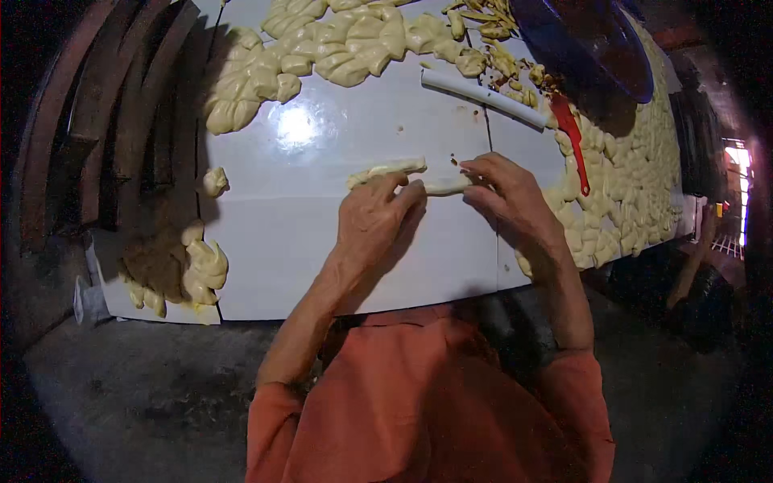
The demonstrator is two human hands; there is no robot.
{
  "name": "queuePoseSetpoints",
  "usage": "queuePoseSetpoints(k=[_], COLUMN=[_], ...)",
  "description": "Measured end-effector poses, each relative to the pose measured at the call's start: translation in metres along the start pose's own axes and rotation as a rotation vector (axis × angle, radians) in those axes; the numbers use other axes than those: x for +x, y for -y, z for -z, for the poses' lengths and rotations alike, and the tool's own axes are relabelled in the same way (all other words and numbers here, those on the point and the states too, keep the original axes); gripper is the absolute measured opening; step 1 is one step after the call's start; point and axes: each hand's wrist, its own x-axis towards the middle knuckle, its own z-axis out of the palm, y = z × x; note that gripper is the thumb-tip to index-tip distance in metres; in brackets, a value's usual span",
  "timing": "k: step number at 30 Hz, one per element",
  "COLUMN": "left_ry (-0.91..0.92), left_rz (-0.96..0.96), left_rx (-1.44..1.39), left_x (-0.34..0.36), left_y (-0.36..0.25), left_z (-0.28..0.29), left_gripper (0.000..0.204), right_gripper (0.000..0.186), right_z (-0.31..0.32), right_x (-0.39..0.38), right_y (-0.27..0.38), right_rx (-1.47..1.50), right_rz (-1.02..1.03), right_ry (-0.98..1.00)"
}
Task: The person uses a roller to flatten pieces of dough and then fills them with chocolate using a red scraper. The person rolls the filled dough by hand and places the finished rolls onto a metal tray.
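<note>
On the white tabletop [322,266], my left hand [372,211] has bent fingers closed on pale strips of dough [441,187]; a shorter piece [409,164] lies just beyond its fingertips. My right hand [514,200] grips the right end of the lower strip between thumb and fingers. A white tube [479,97] lies diagonally beyond my right hand, beside a long red object [573,141] resting among dough pieces.
Pale dough lumps [338,44] cover the back and right side [612,193], with brownish scraps near a dark blue basin [636,60]. A small lump [215,182] and more dough [205,266] sit at left, near dark wooden boards [105,129].
</note>
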Motion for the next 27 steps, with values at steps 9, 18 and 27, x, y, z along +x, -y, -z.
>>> queuePoseSetpoints(k=[9,18,27], left_ry=[0.023,0.041,-0.033], left_rz=[0.005,0.25,0.298], left_rx=[0.024,0.145,-0.053], left_x=[0.008,-0.013,-0.008], left_y=[0.0,0.025,0.036], left_z=[-0.008,0.04,0.039], left_gripper=[0.01,0.02,0.028], right_gripper=[0.02,0.022,0.051], right_z=[-0.025,-0.059,-0.056], right_x=[0.005,0.04,0.044], right_y=[-0.02,0.012,0.006], right_rx=[-0.082,-0.141,-0.076], right_rz=[0.235,0.362,0.225], right_ry=[-0.071,-0.15,-0.133])
